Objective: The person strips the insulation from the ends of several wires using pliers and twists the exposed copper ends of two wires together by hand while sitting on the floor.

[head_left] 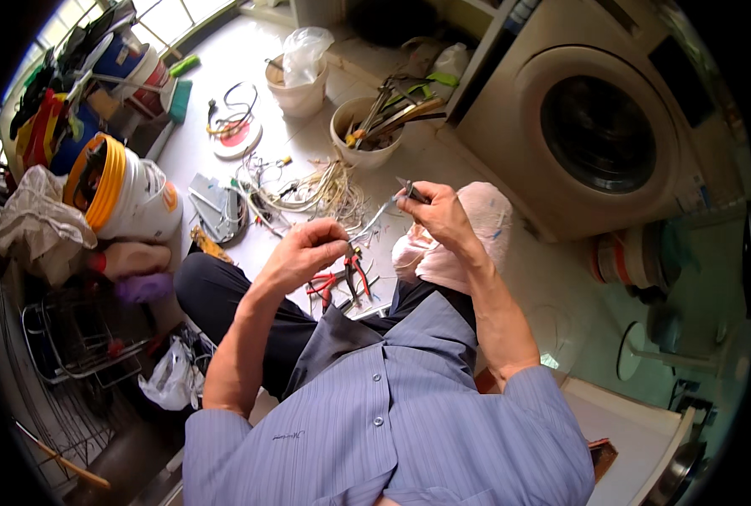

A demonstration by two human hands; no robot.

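Observation:
A short length of pale grey cable (380,218) runs between my two hands. My left hand (309,251) is closed in a pinch on its lower end. My right hand (441,218) grips a small knife-like tool (412,192) with a dark body and a pointed metal tip, against the cable's upper end. Whether the blade cuts into the cable I cannot tell. Below my hands, red-handled pliers (357,271) lie on the floor beside other red-handled tools. Beyond my left hand spreads a tangled heap of pale wires (329,191).
A grey casing (212,207) lies left of the wires. Behind stand a white bucket (298,91) and a tool-filled bucket (339,126). A washing machine (519,110) is at right, a yellow-rimmed bucket (148,202) at left. Pink cloth (481,228) sits by my right wrist.

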